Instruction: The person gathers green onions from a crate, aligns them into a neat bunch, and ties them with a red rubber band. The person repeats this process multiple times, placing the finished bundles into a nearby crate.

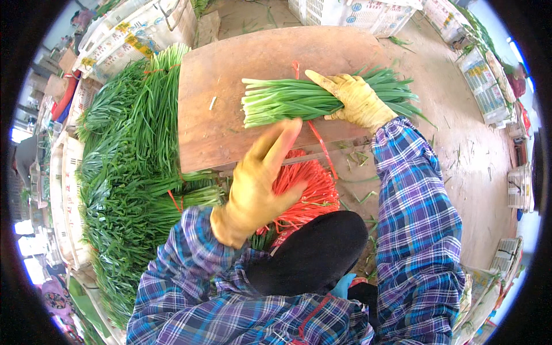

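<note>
A bunch of green leafy stalks, likely garlic chives [284, 99], lies across a wooden board [211, 82], pale cut ends to the left. My right hand [355, 97], in a yellow glove, is closed over the bunch towards its leafy end. Under the bunch runs a red plastic tie strip [321, 146], its ends showing beyond the far side and over the board's near edge. My left hand [261, 181], also gloved and blurred, is in the air before the board's near edge, fingers apart and holding nothing. Its fingertips appear close to the stalks' near side.
Below the board sits a thick bundle of red tie strips [310, 189]. Tied green bunches [129, 185] are heaped at the left. White plastic crates [138, 34] stand at the back left, with another crate [358, 17] behind the board. Loose leaves litter the floor [465, 159].
</note>
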A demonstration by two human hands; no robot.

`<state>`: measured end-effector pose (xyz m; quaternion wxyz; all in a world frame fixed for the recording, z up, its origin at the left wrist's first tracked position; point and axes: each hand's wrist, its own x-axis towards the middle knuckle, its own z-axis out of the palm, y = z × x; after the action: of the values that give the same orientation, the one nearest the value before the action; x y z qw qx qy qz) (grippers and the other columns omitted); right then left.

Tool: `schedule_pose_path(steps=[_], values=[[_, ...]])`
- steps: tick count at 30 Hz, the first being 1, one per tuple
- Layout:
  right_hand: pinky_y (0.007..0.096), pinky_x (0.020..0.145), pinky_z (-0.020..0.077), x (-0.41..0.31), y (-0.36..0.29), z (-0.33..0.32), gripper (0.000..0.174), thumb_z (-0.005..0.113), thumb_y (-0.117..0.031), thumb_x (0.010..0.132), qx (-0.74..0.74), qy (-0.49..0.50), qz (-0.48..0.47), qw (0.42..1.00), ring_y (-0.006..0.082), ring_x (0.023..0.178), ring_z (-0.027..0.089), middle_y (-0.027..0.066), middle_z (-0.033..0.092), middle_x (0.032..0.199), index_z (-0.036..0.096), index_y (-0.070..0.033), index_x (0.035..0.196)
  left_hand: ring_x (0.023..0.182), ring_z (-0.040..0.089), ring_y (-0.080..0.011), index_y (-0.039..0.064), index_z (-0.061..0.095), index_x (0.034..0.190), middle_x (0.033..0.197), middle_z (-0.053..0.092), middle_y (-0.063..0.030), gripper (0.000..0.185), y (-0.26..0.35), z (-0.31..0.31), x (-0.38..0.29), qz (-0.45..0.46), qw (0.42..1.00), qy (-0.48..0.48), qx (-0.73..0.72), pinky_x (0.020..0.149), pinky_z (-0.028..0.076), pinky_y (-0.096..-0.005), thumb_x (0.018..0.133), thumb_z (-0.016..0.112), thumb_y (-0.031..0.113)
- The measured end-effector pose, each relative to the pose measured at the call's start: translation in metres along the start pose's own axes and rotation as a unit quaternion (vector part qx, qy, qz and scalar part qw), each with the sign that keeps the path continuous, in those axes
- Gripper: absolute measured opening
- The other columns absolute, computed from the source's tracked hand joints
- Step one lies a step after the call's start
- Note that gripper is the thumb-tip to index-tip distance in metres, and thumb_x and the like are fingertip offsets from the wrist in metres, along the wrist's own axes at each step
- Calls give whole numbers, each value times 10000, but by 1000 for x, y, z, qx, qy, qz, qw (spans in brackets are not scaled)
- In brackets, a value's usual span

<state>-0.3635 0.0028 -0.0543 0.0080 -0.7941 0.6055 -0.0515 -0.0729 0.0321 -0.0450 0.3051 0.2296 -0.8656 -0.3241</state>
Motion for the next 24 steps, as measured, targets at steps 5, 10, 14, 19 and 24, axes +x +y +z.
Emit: schedule_pose_path(steps=[5,10,14,19,24], values=[[463,1042,404,-10,-2,-3,973,806,-410,736,-12,45,4,999,325,1261,512,121,571,1351,320,-165,1542,1418,319,-424,101,254,1562,1506,384,-227,1077,-30,28,93,134,935,-46,325,1182,262,-502,697,827,388],[516,1100,352,-95,37,2,830,729,-449,814,-127,78,197,969,348,1388,388,102,443,1509,372,-190,1517,1351,407,-445,103,217,1579,1504,384,-267,1139,-59,42,126,68,921,-131,361,1117,330,-496,711,740,622],[439,1074,409,-274,80,-20,544,688,-303,894,-140,109,394,902,322,1308,497,110,541,1419,546,-138,1392,1318,458,-434,99,206,1582,1474,418,-292,1073,-76,39,127,78,925,-149,339,1101,355,-480,782,690,627],[307,923,510,-575,-37,-104,241,627,-234,976,87,295,584,752,182,963,684,88,754,1010,750,-56,1082,1341,485,-353,36,347,1524,1480,465,-233,815,-101,37,142,108,954,-222,171,1107,378,-420,892,668,439],[274,762,524,-804,-327,-194,300,645,-314,957,-65,396,803,442,150,790,673,26,737,841,751,-35,991,1454,322,-327,49,312,1545,1579,336,-193,704,-165,36,173,146,910,-212,325,1206,232,-411,965,613,312]])
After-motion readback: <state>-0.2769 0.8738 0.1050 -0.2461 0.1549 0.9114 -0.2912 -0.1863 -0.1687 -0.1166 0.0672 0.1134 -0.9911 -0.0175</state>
